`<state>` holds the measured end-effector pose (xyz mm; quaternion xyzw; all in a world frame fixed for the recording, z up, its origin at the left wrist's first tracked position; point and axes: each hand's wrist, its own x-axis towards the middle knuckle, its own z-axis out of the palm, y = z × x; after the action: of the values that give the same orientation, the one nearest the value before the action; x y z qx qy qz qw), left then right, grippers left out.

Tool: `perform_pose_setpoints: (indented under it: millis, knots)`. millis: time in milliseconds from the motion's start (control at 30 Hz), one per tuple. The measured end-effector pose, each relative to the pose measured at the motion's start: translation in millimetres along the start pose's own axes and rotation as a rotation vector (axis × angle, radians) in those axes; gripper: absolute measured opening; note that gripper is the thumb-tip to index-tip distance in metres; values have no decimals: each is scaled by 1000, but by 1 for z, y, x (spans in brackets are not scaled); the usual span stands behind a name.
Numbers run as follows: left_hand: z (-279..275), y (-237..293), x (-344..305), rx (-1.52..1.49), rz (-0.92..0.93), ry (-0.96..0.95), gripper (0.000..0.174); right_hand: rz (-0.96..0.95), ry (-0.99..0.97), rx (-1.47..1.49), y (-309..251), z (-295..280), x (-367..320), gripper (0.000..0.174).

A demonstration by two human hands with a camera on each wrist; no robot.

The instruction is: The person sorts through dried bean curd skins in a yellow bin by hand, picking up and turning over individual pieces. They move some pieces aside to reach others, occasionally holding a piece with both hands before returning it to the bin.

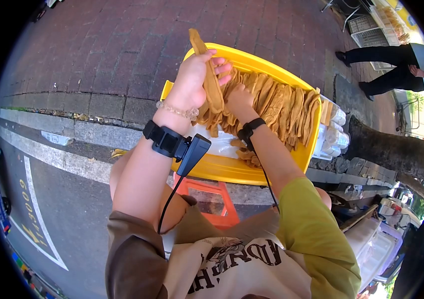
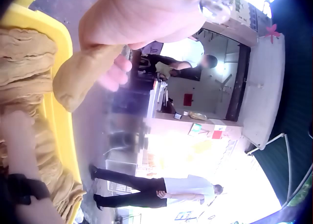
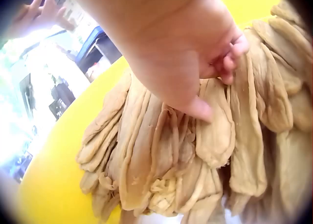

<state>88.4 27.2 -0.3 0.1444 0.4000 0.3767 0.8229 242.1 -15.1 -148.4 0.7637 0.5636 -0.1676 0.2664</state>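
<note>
In the head view my left hand (image 1: 192,79) holds one long tan strip (image 1: 213,89) between thumb and palm, its fingers spread, over the yellow tub's (image 1: 299,82) left part. The left wrist view shows the strip's rounded end (image 2: 71,85) sticking out below that hand (image 2: 142,19). Among the packed rows of similar strips (image 1: 276,107) in the tub is my right hand (image 1: 240,102). In the right wrist view the right hand (image 3: 171,48) has curled fingers and its thumb lies on a strip (image 3: 215,136); its fingertips are partly hidden.
Under the tub stands an orange-red stool (image 1: 229,204). Clear plastic packages (image 1: 336,134) and a tree trunk (image 1: 396,152) are on the tub's right. A person in dark trousers (image 1: 378,57) stands at the upper right, near a white crate (image 1: 371,37). Brick paving lies beyond the tub.
</note>
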Motion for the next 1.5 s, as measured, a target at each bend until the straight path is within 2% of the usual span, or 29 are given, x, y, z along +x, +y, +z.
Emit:
perform_pose_setpoints:
  millis: [133,200,233,300,500,633,700,767,833,867,900,967,1000,1033,1100,1133,1167,1200,1233,1300,1333,1367,1433,1467,1500]
  knots:
    - [-3,-1,4,-47,-16,5,17,-16,125,-147,9,22,9,65]
    - [-3,-1,5,-72,-26,7,16,-48,426,-97,14,36,8,65]
    - [-2,-1,4,-72,-28,9,16,-49,423,-97,17,39,8,65]
    - [1,0,2,-53,-29,43,15,-208,369,-154,22,42,7,64]
    - [-1,-12,5,-37,-51,9,20,-272,295,-184,25,42,13,65]
    - [6,-27,-3,29,-76,-41,29,-249,434,-216,22,60,15,64]
    - [2,-37,2,28,-63,-71,27,-169,413,-78,19,62,9,61]
    - [-1,-48,9,171,5,-88,25,-178,498,-70,23,51,-5,56]
    - [-9,-56,15,198,1,-166,25,-384,327,1437,26,38,-14,48]
    - [-9,-64,14,300,80,-138,27,-294,114,1922,32,25,-32,43]
    - [-8,-70,12,403,158,-110,28,-289,113,1916,33,7,-59,43]
    - [-7,-81,8,418,149,-104,33,-358,132,2326,31,-9,-95,39]
    - [-7,-86,8,409,103,-122,35,-363,261,2126,28,-4,-98,37]
    - [-8,-89,9,405,57,-140,37,-338,334,2120,23,1,-100,37]
    - [-8,-93,10,461,53,-113,38,-268,349,2239,18,7,-96,38]
    - [-7,-91,12,441,46,23,38,-265,353,2245,16,10,-90,38]
    - [-6,-89,15,421,41,158,38,-75,354,2206,13,12,-80,38]
    - [-9,-80,19,387,45,144,32,111,354,2158,13,16,-68,38]
    - [-13,-72,21,396,44,139,32,116,360,2166,14,28,-49,38]
    - [-15,-56,22,229,101,83,26,-30,329,1952,18,63,-2,36]
    - [-10,-44,15,220,107,79,21,-25,360,1835,16,64,6,39]
    - [-8,-38,12,228,100,74,21,-15,365,1840,17,67,12,39]
    - [-7,-30,9,162,87,56,21,266,293,1222,17,54,11,40]
    - [-4,-28,7,146,68,59,21,272,293,1223,14,50,8,40]
    - [-4,-28,7,146,64,57,21,238,351,1076,11,50,8,38]
